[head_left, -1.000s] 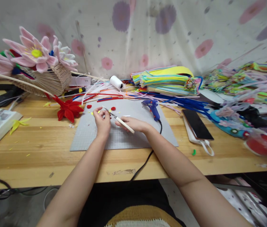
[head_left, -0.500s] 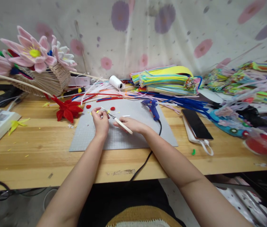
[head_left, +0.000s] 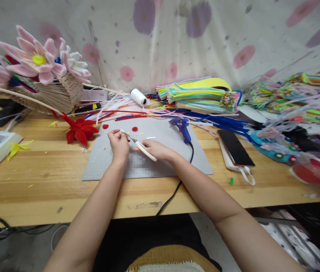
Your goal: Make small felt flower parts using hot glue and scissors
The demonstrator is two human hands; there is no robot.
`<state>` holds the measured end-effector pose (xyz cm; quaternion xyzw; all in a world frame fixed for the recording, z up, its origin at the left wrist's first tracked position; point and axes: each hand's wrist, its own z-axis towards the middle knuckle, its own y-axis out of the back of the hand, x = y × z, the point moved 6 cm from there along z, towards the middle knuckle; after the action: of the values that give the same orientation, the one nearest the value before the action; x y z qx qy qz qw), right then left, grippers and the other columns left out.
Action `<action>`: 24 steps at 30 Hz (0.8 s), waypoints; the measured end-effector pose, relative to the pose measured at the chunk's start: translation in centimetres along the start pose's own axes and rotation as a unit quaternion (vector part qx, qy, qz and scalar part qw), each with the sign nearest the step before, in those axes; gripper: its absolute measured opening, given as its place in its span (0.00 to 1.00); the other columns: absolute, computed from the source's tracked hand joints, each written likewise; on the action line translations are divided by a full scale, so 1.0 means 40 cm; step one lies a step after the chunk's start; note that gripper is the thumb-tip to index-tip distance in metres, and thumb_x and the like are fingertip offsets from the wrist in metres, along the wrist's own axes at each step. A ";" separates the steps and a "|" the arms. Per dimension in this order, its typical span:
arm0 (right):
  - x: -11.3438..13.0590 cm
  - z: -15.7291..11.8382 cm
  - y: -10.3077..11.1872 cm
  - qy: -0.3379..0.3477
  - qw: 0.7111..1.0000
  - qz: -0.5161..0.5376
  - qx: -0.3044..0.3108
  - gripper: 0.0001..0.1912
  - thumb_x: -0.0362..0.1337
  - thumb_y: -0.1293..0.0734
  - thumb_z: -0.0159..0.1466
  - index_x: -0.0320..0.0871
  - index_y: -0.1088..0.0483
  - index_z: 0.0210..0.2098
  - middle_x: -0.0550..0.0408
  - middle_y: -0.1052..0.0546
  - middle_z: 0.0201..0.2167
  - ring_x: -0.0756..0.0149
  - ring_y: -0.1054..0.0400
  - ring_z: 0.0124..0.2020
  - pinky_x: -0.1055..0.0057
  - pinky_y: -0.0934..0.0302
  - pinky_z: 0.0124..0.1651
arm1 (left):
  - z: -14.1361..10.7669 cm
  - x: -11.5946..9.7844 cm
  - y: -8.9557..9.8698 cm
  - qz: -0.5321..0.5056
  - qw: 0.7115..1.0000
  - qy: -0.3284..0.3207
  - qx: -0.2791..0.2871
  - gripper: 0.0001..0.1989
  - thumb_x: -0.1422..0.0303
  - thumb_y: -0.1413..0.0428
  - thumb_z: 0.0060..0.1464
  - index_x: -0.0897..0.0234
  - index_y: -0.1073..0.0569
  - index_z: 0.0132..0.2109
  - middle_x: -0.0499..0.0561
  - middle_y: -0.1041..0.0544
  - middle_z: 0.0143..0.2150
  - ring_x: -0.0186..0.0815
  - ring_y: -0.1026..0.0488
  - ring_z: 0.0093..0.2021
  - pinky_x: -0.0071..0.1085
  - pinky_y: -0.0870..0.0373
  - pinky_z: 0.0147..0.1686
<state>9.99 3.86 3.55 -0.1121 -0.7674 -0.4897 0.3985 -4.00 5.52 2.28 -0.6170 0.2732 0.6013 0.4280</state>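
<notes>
Above the grey cutting mat (head_left: 100,166), my right hand (head_left: 160,150) grips white-handled scissors (head_left: 146,151), their blades pointing left toward my other hand. The fingers of my left hand (head_left: 118,146) are pinched together on a small yellow piece, mostly hidden by the fingertips. The scissor tips reach right up to those fingertips. Two small red discs lie on the mat beyond my hands, one red disc (head_left: 134,129) just past the blades and another red disc (head_left: 105,126) farther left. A short white strip (head_left: 150,138) rests behind my right hand.
A blue glue gun (head_left: 183,130) lies on the mat's right, its black cord running to the table's front edge. A red fuzzy flower (head_left: 81,130) sits left of the mat. Pipe cleaner bundles (head_left: 199,96) and a white spool (head_left: 139,97) are behind; a phone (head_left: 236,148) lies right.
Both hands and the scissors stay nearly in place, with only slight shifts at the fingers and blades. The whole view has moved a little.
</notes>
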 end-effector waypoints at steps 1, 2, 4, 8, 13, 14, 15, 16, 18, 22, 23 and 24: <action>-0.002 0.001 -0.001 -0.002 1.000 -0.003 -0.002 0.27 0.61 0.42 0.56 0.41 0.37 0.28 0.58 0.33 0.26 0.72 0.43 0.27 0.74 0.51 0.31 | 0.001 0.001 0.001 -0.001 1.000 -0.001 0.000 0.11 0.78 0.52 0.48 0.61 0.44 0.36 0.38 0.37 0.20 0.25 0.37 0.19 0.24 0.38 0.26; -0.004 0.003 -0.003 -0.004 1.000 -0.006 -0.004 0.27 0.61 0.42 0.56 0.41 0.37 0.28 0.58 0.33 0.26 0.72 0.43 0.27 0.74 0.51 0.31 | 0.001 0.001 0.001 -0.003 1.000 -0.002 0.000 0.11 0.78 0.52 0.48 0.61 0.44 0.36 0.38 0.36 0.21 0.25 0.37 0.19 0.24 0.38 0.26; -0.007 0.006 -0.005 -0.002 1.000 -0.012 -0.009 0.27 0.61 0.42 0.56 0.40 0.37 0.28 0.58 0.33 0.25 0.72 0.43 0.27 0.75 0.52 0.31 | 0.001 0.001 0.003 -0.009 1.000 -0.005 -0.001 0.11 0.78 0.51 0.48 0.61 0.44 0.36 0.38 0.36 0.21 0.25 0.37 0.19 0.23 0.38 0.26; -0.008 0.008 -0.004 0.005 1.000 -0.012 -0.011 0.27 0.61 0.42 0.56 0.40 0.36 0.28 0.59 0.34 0.24 0.73 0.44 0.26 0.75 0.53 0.30 | -0.002 -0.003 0.004 -0.022 1.000 -0.008 0.006 0.11 0.78 0.51 0.47 0.61 0.44 0.36 0.38 0.36 0.21 0.25 0.37 0.20 0.23 0.38 0.26; -0.022 -0.005 0.041 -0.004 0.998 0.001 -0.056 0.26 0.60 0.42 0.57 0.40 0.35 0.29 0.58 0.31 0.26 0.72 0.41 0.27 0.75 0.51 0.30 | -0.004 -0.014 0.003 -0.020 0.998 -0.048 0.039 0.11 0.77 0.51 0.49 0.60 0.44 0.38 0.40 0.35 0.23 0.26 0.35 0.22 0.24 0.37 0.26; -0.032 -0.010 0.058 -0.017 0.997 -0.003 -0.081 0.26 0.59 0.43 0.57 0.41 0.35 0.30 0.57 0.30 0.27 0.71 0.40 0.28 0.75 0.51 0.30 | -0.004 -0.014 0.004 -0.011 0.997 -0.056 0.043 0.11 0.77 0.51 0.49 0.60 0.44 0.38 0.40 0.35 0.23 0.26 0.35 0.23 0.24 0.37 0.27; -0.044 -0.015 0.076 -0.037 0.993 -0.016 -0.111 0.26 0.59 0.43 0.57 0.41 0.34 0.31 0.56 0.29 0.28 0.70 0.38 0.29 0.74 0.50 0.30 | -0.002 -0.012 0.005 0.001 0.997 -0.063 0.045 0.11 0.76 0.51 0.49 0.60 0.45 0.38 0.40 0.35 0.24 0.27 0.34 0.24 0.24 0.37 0.27; -0.058 -0.021 0.094 -0.062 0.987 -0.038 -0.142 0.25 0.59 0.43 0.58 0.41 0.34 0.32 0.55 0.28 0.30 0.68 0.37 0.30 0.74 0.49 0.30 | -0.001 -0.009 0.007 0.014 0.996 -0.069 0.047 0.11 0.76 0.51 0.49 0.60 0.45 0.38 0.41 0.35 0.24 0.27 0.34 0.25 0.25 0.37 0.27; -0.089 -0.034 0.126 -0.119 0.967 -0.104 -0.201 0.23 0.57 0.43 0.59 0.42 0.34 0.35 0.52 0.26 0.33 0.64 0.34 0.32 0.72 0.47 0.31 | 0.001 -0.003 0.009 0.045 0.994 -0.081 0.050 0.11 0.75 0.51 0.50 0.60 0.45 0.39 0.41 0.34 0.25 0.28 0.33 0.26 0.26 0.36 0.28; -0.140 -0.045 0.159 -0.187 0.921 -0.220 -0.261 0.19 0.49 0.41 0.59 0.42 0.34 0.42 0.47 0.25 0.38 0.57 0.31 0.39 0.68 0.42 0.37 | 0.002 0.005 0.013 0.105 0.988 -0.100 0.049 0.11 0.72 0.51 0.51 0.60 0.45 0.40 0.42 0.34 0.26 0.30 0.32 0.28 0.28 0.36 0.30; -0.149 -0.044 0.161 -0.192 0.915 -0.234 -0.268 0.18 0.47 0.40 0.59 0.41 0.34 0.43 0.47 0.25 0.39 0.57 0.31 0.40 0.67 0.41 0.38 | 0.001 0.005 0.015 0.117 0.987 -0.102 0.047 0.11 0.72 0.51 0.52 0.60 0.45 0.41 0.42 0.33 0.26 0.30 0.32 0.28 0.28 0.36 0.31; -0.156 -0.042 0.163 -0.193 0.911 -0.243 -0.272 0.18 0.46 0.40 0.59 0.41 0.34 0.43 0.46 0.25 0.40 0.57 0.31 0.41 0.67 0.41 0.40 | 0.001 0.004 0.016 0.128 0.985 -0.104 0.044 0.11 0.71 0.51 0.52 0.60 0.45 0.41 0.43 0.33 0.26 0.30 0.31 0.29 0.29 0.36 0.31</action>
<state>18.60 7.03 3.70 -0.1182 -0.6697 -0.7303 0.0655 -4.54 5.26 2.00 -0.4915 0.3308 0.6993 0.4001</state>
